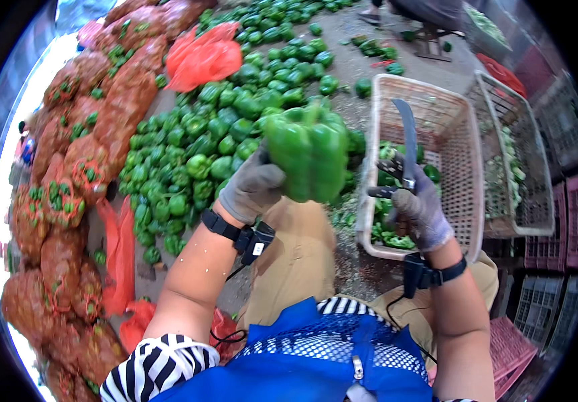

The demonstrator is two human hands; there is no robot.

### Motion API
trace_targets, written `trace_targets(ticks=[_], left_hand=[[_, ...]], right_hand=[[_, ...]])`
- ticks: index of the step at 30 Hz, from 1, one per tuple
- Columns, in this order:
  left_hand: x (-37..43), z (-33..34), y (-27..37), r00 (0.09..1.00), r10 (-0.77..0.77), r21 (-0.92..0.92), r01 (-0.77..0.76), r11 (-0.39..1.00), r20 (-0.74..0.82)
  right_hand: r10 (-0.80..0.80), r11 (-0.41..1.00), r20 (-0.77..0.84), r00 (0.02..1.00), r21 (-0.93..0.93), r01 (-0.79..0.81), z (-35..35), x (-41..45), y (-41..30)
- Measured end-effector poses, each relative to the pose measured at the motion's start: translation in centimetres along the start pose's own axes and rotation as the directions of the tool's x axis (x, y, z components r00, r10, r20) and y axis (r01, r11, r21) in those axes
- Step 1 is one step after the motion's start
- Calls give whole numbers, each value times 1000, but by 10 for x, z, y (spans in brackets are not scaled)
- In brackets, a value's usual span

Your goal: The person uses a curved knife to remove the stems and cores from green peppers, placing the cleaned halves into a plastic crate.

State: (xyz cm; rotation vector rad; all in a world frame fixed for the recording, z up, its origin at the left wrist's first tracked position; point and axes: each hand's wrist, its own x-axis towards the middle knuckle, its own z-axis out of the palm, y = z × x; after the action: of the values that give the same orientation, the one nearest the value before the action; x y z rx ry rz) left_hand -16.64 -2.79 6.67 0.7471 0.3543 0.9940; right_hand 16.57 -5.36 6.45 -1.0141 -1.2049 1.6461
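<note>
My left hand (255, 186), in a grey work glove, grips a large green bell pepper (309, 151) by its side, its stem pointing up and away from me. In my right hand (414, 206), also gloved, is a knife with a curved blade (407, 135), which points up above the hand. That hand is over a pale plastic crate (457, 176) with green peppers and pepper pieces (394, 241) inside. Beyond my left hand a big heap of green bell peppers (223, 125) covers the floor.
Full red mesh sacks (128, 90) line the left side. Red plastic bags (206, 58) lie by the heap. Right of the near crate stands a second crate (542, 201) holding pale green scraps, with stacked crates (545, 221) beyond. Part of another person (427, 10) shows at the top.
</note>
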Motion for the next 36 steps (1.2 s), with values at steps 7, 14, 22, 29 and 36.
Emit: trace_targets(ticks=[7,14,22,29,36], left_hand=[[84,69,-90,915,-339,-116,369,922,218],[100,71,-134,966,-222,-273,252,929,135],[122,45,-132,988,-136,-185,121,975,-69],[131,29,-166,985,-103,-230,68,971,-142],[127,29,-171,994,33,320,1,947,-102]], right_hand=[[-387,920,-178,905,-137,367,-38,-6,2],[-314,679,-260,913,-734,25,-36,-41,-10],[-149,947,-394,907,-322,15,-35,-60,17],[-160,758,-347,924,-643,-111,-51,-33,49],[-197,544,-409,891,-802,-248,-47,-23,66]])
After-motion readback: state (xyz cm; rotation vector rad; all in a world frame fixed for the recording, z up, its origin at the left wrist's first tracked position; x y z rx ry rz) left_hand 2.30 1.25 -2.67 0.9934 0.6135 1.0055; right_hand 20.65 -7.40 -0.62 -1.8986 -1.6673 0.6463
